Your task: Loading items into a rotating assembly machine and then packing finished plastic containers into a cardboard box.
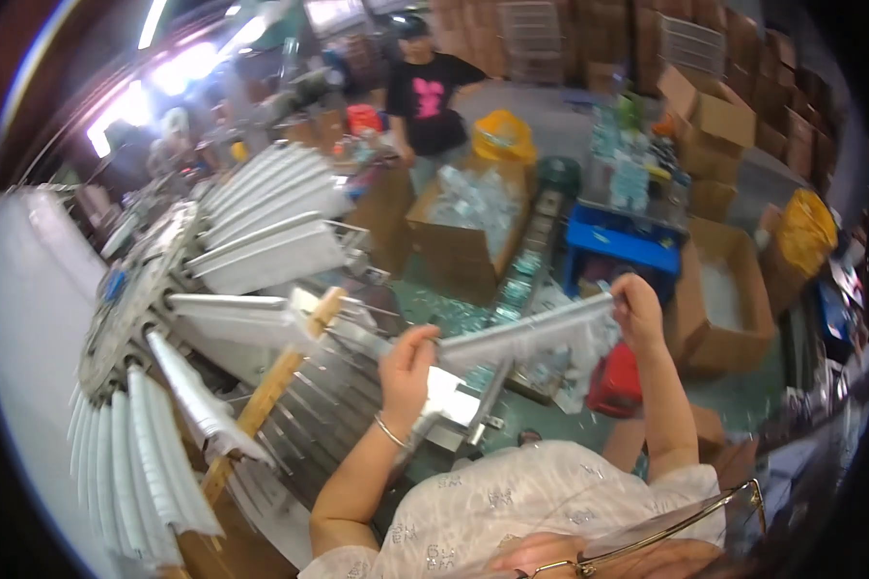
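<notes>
Between my two raised hands stretches a long, pale, thin strip [526,338] that looks like plastic film or fabric; its exact kind I cannot make out. My left hand [408,374] is closed at its left end, thumb and fingers pinched together. At the other end my right hand [637,307] pinches the upper corner, and a loose translucent part hangs below it. Just left of my left hand is a large round machine [130,309] with white panels [261,256] fanned out around it. A wooden bar [270,391] crosses in front of several thin metal rods.
A cardboard box of clear plastic [473,217] stands ahead, near a person in a black shirt [430,101]. To the right are a blue crate [623,241], water bottles [630,179], an open carton [724,299] and a red container [616,379]. Stacked cartons line the back.
</notes>
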`<state>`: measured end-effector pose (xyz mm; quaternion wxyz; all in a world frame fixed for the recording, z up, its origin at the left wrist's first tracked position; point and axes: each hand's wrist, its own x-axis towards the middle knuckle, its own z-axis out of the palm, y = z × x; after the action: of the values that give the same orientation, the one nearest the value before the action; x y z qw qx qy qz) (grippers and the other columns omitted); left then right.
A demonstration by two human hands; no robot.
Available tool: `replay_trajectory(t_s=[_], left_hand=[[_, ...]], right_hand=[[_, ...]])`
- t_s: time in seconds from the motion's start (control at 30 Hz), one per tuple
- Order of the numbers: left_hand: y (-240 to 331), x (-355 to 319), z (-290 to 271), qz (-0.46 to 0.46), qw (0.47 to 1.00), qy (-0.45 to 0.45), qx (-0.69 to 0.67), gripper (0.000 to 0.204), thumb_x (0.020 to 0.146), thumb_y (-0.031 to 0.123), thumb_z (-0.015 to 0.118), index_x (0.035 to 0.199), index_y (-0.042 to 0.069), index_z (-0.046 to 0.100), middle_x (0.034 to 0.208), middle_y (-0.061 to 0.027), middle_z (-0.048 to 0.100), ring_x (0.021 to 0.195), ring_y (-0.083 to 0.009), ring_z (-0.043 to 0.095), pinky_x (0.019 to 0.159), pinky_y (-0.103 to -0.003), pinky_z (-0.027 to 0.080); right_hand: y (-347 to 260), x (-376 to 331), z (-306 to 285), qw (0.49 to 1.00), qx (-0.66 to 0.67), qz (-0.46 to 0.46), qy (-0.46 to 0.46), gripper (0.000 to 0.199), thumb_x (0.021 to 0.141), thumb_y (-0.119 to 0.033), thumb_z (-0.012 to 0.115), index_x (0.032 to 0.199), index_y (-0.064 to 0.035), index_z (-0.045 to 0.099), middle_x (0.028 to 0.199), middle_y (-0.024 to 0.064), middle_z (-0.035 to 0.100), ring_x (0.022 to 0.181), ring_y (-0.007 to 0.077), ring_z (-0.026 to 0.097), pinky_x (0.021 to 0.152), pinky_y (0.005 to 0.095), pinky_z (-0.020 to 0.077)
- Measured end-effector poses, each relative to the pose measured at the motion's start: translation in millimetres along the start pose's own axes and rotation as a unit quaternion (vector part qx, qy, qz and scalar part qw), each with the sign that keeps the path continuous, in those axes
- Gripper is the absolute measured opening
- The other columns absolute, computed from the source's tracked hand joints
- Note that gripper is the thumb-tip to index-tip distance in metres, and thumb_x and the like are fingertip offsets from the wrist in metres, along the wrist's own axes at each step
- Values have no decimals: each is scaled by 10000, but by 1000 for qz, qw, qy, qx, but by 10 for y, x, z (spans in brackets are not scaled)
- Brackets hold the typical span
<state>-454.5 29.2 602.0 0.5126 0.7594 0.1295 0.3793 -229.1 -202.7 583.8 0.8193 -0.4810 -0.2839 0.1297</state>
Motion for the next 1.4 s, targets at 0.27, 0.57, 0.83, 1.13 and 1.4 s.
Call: replay_trajectory(t_s=[0.27,0.57,0.83,1.13,1.4], left_hand=[[555,-853,-427,-209,967,-109,-102,273,857,63,409,1125,31,453,677,-16,499,534,-62,446,540,-202,404],[535,-1745,-1564,-304,951,-25,60,334,785,-4,504,1113,14,443,782,-48,588,653,-113,556,601,-215,440],[-124,-1739,-1935,-77,833,157,525,284,755,17,490,1038,24,500,890,-111,551,752,-250,564,658,-321,442],[37,-1941,-1800,-41,804,168,570,474,708,58,574,1157,30,423,1027,-170,487,915,-353,472,793,-374,386],[623,-2594,-1274,-137,959,166,-184,384,764,174,598,1074,-28,494,986,-180,571,934,-268,557,806,-405,442]], right_hand=[[270,-105,254,994,40,-37,-93,313,850,-333,481,701,-58,496,574,3,458,444,42,354,404,175,283],[897,19,1628,826,-98,200,-518,166,775,-156,577,722,0,591,594,2,530,532,67,483,469,206,379],[1715,62,2612,809,-246,-201,-495,97,675,-99,601,761,-57,583,780,101,567,699,288,551,621,354,429],[1760,61,2364,810,-299,-261,-432,210,642,-105,630,842,-76,570,857,71,546,888,281,482,755,353,398],[2015,28,964,957,-250,-51,-139,149,746,-106,551,850,-6,589,808,61,554,736,144,520,667,240,406]])
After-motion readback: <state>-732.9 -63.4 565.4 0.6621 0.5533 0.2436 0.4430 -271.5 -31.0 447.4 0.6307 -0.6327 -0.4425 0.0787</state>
